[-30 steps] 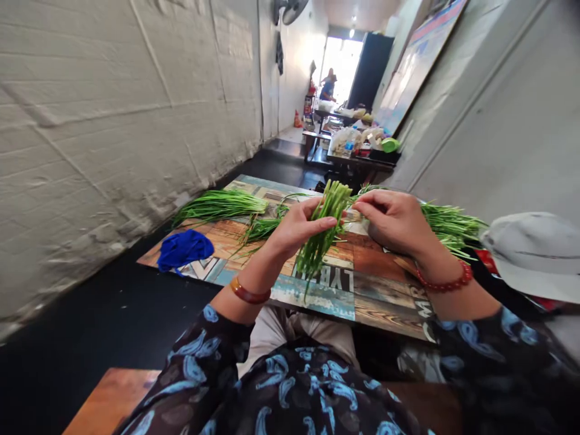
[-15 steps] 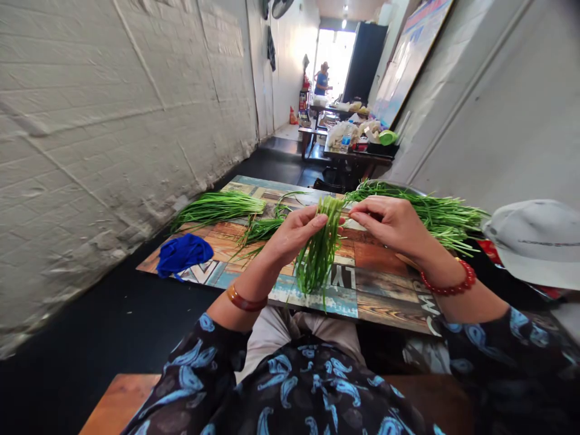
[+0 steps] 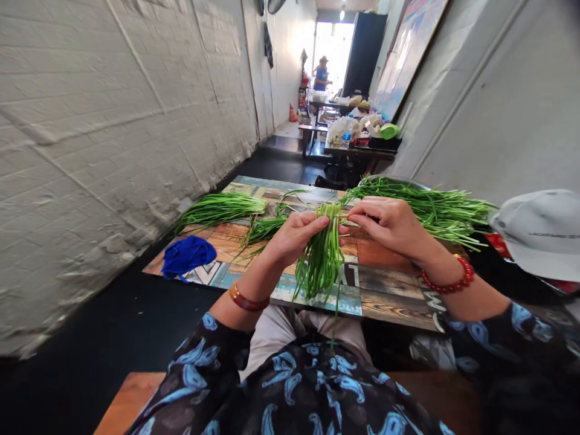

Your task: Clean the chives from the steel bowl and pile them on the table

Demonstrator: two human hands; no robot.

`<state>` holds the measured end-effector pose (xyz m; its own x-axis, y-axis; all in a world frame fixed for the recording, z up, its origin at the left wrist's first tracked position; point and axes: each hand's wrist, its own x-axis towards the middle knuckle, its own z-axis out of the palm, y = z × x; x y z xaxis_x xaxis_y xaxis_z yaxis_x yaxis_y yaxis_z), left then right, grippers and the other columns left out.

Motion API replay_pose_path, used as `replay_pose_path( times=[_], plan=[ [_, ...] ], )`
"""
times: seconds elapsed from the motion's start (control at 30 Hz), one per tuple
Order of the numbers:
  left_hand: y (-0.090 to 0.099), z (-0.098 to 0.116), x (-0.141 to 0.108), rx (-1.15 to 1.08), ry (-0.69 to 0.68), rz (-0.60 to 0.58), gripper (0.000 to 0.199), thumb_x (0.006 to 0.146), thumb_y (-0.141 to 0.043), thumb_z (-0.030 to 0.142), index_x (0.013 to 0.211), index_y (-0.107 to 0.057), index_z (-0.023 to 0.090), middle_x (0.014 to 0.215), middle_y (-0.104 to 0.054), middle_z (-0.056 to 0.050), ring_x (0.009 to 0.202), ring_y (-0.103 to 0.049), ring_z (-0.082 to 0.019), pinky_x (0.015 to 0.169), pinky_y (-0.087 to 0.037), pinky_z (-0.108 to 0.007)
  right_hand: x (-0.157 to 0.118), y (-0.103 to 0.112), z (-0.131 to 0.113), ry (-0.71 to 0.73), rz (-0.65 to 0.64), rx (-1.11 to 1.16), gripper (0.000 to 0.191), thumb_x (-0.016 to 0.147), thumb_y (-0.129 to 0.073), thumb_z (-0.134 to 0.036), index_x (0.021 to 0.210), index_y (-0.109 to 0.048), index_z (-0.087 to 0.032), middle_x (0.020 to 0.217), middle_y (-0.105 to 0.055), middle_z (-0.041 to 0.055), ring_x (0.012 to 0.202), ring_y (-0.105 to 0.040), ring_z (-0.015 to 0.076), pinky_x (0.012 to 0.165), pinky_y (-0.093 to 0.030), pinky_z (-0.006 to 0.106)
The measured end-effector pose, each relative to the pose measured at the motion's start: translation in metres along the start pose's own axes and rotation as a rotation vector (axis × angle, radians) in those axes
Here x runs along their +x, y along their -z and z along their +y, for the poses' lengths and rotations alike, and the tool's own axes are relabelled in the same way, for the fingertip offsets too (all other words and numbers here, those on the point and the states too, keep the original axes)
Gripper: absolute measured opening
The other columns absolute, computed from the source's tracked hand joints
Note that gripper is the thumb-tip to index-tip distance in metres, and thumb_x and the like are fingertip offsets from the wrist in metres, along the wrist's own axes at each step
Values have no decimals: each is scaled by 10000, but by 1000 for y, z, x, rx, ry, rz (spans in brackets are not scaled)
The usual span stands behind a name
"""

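Observation:
A bunch of green garlic chives (image 3: pixel 321 266) hangs over the table's near edge, pale stem ends up and leaves down. My left hand (image 3: pixel 302 232) is closed round it near the top. Beside those stems, my right hand (image 3: pixel 387 223) is pinched, thumb against forefinger; what lies between the fingertips is too small to make out. A neat pile of chives (image 3: pixel 222 208) lies on the left of the table, with a smaller loose heap (image 3: pixel 267 228) nearer my left wrist. Behind my right hand, a large heap of chives (image 3: pixel 435 208) partly covers a metal bowl (image 3: pixel 394 179).
A crumpled blue cloth (image 3: pixel 188 257) lies at the left corner of the patterned wooden table (image 3: pixel 389 290). A white cap (image 3: pixel 539 232) is close on the right. Farther back stand tables with bags and a water bottle (image 3: pixel 347 136), and a person in blue (image 3: pixel 321 77).
The bunch in my left hand has tilted and spread somewhat, and one long leaf now dangles below the table edge. My right hand stays pinched beside the stems. The view has shifted slightly.

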<state>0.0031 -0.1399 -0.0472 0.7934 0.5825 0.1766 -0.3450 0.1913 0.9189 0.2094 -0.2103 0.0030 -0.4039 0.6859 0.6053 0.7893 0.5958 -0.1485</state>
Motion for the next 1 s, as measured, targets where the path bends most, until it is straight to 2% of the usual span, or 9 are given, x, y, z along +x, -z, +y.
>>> replay_pose_path(
  times=[0.17,0.37,0.73,1.0],
  plan=[
    [1,-3,2,-35,12,-8,508,798,-764,484,1086,-724,67,1056,-763,-195,775,-758,-242,649,-627,-336,-3,-3,2,-9,-1,1,204,974,-555,-222,816,-675,-173,748,-679,31,697,-608,159,670,-433,286],
    [-7,-1,2,-90,14,2,553,849,-698,522,1216,-671,110,1025,-772,-161,770,-759,-234,625,-616,-302,-5,-2,-3,-15,2,-5,219,976,-559,-225,800,-672,-162,730,-664,30,690,-601,157,671,-434,284],
    [-7,-3,4,-36,60,-43,573,868,-681,513,1267,-645,104,1013,-770,-166,769,-761,-237,676,-619,-324,-12,-2,2,-7,-18,1,209,968,-556,-209,812,-685,-159,739,-668,38,686,-597,158,668,-427,280],
    [-7,-7,6,-11,65,-22,575,862,-683,520,1259,-654,106,1032,-765,-183,729,-757,-233,635,-620,-318,-15,-8,5,-58,-21,107,221,964,-558,-235,830,-720,-165,739,-692,36,680,-623,157,657,-429,269]
  ],
)
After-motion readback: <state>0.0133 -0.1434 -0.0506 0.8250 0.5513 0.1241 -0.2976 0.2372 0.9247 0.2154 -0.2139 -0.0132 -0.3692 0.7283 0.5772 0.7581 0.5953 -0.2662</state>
